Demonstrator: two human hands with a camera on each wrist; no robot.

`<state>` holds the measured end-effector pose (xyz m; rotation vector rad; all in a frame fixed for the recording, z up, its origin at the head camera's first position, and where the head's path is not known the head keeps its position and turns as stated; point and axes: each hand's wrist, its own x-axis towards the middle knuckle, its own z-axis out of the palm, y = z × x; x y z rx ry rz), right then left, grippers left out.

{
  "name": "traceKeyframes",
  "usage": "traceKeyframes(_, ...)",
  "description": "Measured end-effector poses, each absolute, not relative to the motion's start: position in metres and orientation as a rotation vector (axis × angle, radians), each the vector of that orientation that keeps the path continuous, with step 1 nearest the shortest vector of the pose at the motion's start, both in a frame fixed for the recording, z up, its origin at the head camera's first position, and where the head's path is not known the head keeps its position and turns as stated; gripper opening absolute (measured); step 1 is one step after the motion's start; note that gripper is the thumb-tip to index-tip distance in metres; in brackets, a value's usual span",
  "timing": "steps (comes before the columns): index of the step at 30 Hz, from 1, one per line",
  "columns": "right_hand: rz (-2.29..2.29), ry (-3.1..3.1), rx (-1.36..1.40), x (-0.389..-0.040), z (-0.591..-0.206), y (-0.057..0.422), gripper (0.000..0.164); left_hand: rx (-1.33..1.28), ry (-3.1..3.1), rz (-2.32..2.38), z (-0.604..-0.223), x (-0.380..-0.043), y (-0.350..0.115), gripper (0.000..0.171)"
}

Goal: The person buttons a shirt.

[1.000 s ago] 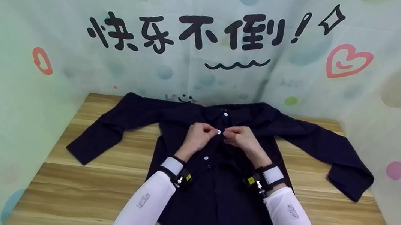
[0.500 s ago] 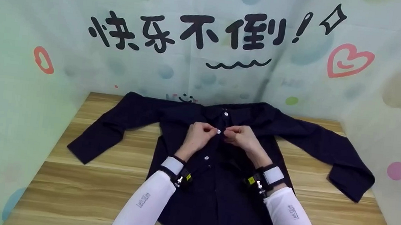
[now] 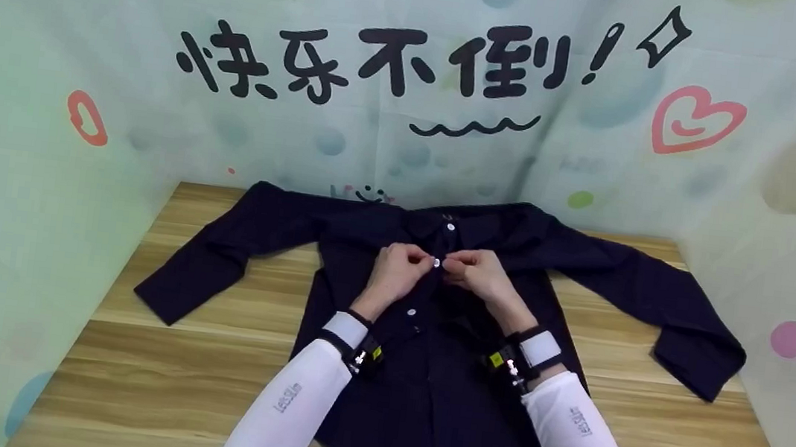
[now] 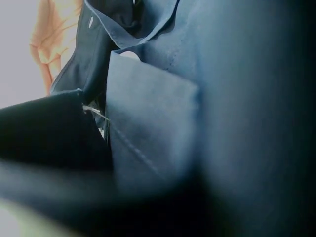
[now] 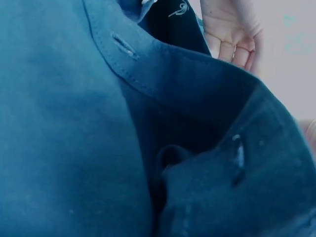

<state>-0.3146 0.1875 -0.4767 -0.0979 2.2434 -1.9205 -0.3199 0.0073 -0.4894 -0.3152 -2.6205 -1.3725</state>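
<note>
A dark navy button-up shirt lies front up, its sleeves spread to both sides. My left hand pinches a white button at the upper chest between thumb and forefinger. Just to its right, my right hand pinches the edge of the shirt front, fingertips almost meeting the button. Stitched buttonholes show in the right wrist view, one a slit in the cloth band. Raised cloth fills much of both wrist views, with part of a hand behind it in each.
One white button shows at the collar, another below the hands. The shirt rests on a wood-grain table. A printed cloth backdrop rises behind the table and along both sides.
My left hand has shifted slightly right with the button, narrowing the gap to my right fingertips. The shirt lies nearly as before.
</note>
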Motion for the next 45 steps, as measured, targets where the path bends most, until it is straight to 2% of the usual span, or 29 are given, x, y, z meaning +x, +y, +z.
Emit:
traceKeyframes(9, -1.924, 2.197, -0.164, -0.314, -0.475, 0.189, 0.029, -0.305, -2.630, -1.383, -0.488, -0.318, 0.008, 0.016)
traceKeyframes(16, -1.906, 2.295, -0.290, -0.315, -0.479, 0.189, 0.025, -0.313, -2.661, -1.453, -0.487, -0.318, 0.008, 0.018)
traceKeyframes(25, -1.462, 2.840, -0.341, -0.317, -0.480, 0.182, 0.016, -0.363, -2.719, -1.439, -0.485, -0.317, 0.006, 0.019)
traceKeyframes(32, -1.400, 2.960, -0.420, -0.314, -0.482, 0.180, 0.016, -0.422, -2.694, -1.475, -0.484, -0.317, 0.003, 0.023)
traceKeyframes(39, -1.462, 2.931, -0.440, -0.313, -0.482, 0.180, 0.018, -0.493, -2.646, -1.442, -0.487, -0.319, 0.002, 0.021)
traceKeyframes(45, -1.848, 2.418, -0.233, -0.315, -0.480, 0.186, 0.023, -0.475, -2.610, -1.343, -0.487, -0.318, 0.004, 0.019)
